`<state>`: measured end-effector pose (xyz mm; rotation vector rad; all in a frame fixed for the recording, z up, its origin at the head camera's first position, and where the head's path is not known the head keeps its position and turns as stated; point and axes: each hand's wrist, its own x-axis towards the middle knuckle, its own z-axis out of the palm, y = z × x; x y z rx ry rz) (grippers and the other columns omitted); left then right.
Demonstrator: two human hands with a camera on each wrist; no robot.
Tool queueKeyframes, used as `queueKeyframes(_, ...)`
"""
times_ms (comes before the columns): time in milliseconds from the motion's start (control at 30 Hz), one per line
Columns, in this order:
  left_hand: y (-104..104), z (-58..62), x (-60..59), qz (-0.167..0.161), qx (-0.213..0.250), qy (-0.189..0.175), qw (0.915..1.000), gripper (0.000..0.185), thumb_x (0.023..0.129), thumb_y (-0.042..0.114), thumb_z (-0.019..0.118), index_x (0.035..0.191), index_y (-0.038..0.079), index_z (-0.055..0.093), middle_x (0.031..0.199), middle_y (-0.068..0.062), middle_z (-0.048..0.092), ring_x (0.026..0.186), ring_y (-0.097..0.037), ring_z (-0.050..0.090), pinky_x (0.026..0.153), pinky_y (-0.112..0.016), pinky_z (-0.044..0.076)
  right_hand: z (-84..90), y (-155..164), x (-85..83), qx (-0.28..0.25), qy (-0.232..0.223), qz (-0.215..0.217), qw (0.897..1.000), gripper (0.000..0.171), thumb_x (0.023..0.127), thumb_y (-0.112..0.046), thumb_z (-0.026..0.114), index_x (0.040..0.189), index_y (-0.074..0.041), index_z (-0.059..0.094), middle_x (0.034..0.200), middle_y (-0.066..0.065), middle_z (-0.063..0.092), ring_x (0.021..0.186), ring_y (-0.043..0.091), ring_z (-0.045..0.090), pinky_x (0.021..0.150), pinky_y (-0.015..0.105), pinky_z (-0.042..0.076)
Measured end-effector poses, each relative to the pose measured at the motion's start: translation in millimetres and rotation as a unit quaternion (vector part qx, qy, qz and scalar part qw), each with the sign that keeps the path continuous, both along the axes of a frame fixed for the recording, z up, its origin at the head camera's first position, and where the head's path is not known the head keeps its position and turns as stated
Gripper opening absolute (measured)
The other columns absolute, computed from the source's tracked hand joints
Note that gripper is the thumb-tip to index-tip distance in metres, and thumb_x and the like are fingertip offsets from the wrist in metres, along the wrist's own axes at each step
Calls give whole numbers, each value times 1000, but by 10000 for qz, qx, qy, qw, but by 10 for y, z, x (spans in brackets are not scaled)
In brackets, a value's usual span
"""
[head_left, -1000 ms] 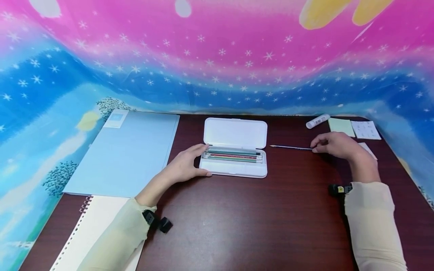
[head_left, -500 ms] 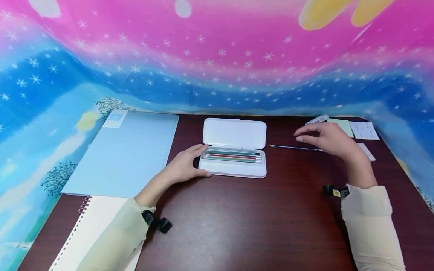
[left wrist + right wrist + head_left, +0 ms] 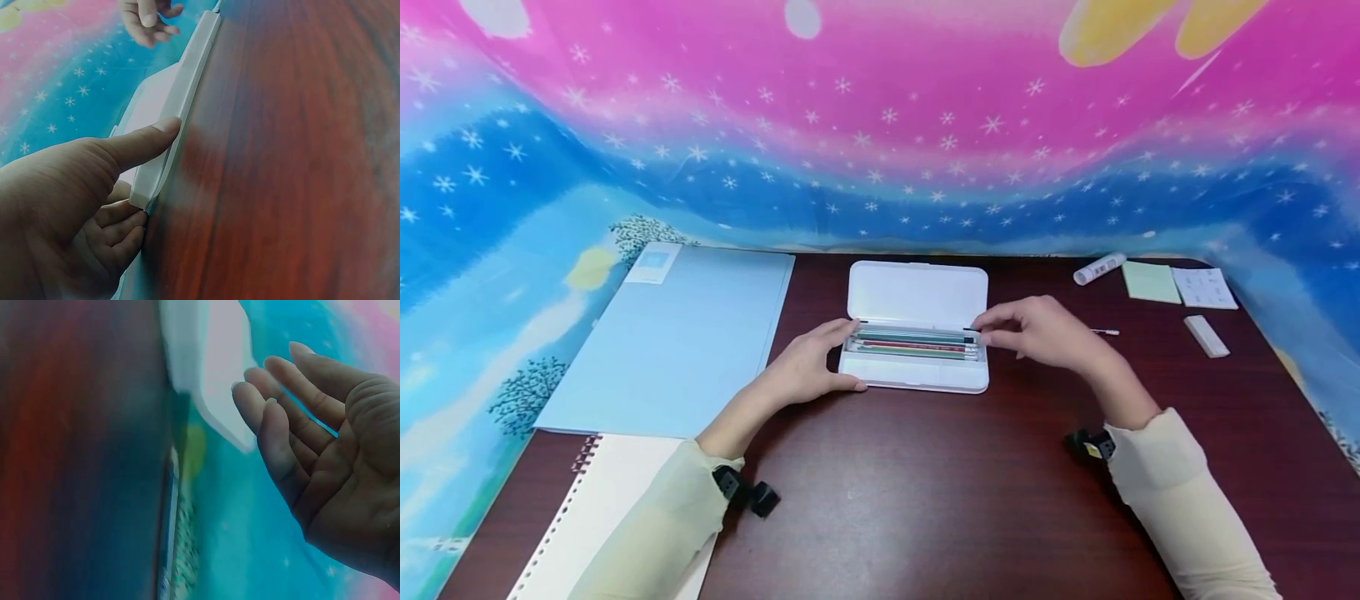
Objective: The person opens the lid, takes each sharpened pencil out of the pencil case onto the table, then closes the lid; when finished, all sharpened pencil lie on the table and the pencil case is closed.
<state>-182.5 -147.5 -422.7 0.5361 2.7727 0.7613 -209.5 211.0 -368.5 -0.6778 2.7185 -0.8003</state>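
A: Where is the open white plastic pencil case (image 3: 917, 346)?

B: Mid-counter (image 3: 925, 500), lid tipped back, coloured pencils (image 3: 916, 344) lying in the tray.

A: Why the left hand (image 3: 811, 367) there?

B: Thumb and fingers clasp its left end, likely steadying it.

A: And the right hand (image 3: 1037, 333)?

B: Fingers relaxed, holding nothing, fingertips at the right rim.
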Motion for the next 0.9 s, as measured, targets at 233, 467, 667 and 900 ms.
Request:
queueKeyframes(233, 12, 9, 0, -8, -26, 14, 10000, 99, 82, 48, 82, 161, 16, 31, 164, -11, 35, 151, -32, 36, 118, -52, 37, -127, -197, 37, 255, -134, 493, 9984, 29, 96, -21, 71, 125, -19, 75, 123, 5, 74, 78, 15, 66, 69, 33, 57)
queueKeyframes(467, 0, 4, -9, 31, -61, -7, 10000, 99, 82, 48, 82, 161, 18, 31, 164, -11, 35, 151, -32, 36, 118, -52, 37, -190, -312, 90, 599, 322, 774, 9947, 29, 98, -15, 67, 125, -18, 75, 125, 7, 73, 116, 24, 67, 95, 47, 53)
queueKeyframes(667, -6, -7, 4, 13, -58, -37, 10000, 99, 82, 49, 82, 161, 18, 31, 164, -11, 35, 151, -33, 36, 118, -53, 37, -251, -369, 109, 792, 490, 939, 9912, 31, 97, -8, 67, 127, -14, 73, 123, 9, 72, 114, 24, 67, 99, 47, 53)
queueKeyframes(900, 9, -9, -7, 32, -25, -22, 10000, 99, 82, 49, 83, 161, 19, 31, 165, -10, 35, 151, -32, 36, 118, -53, 36, -250, -369, 105, 700, 534, 916, 9919, 28, 96, -6, 68, 121, -16, 76, 115, 6, 74, 101, 19, 66, 90, 42, 55)
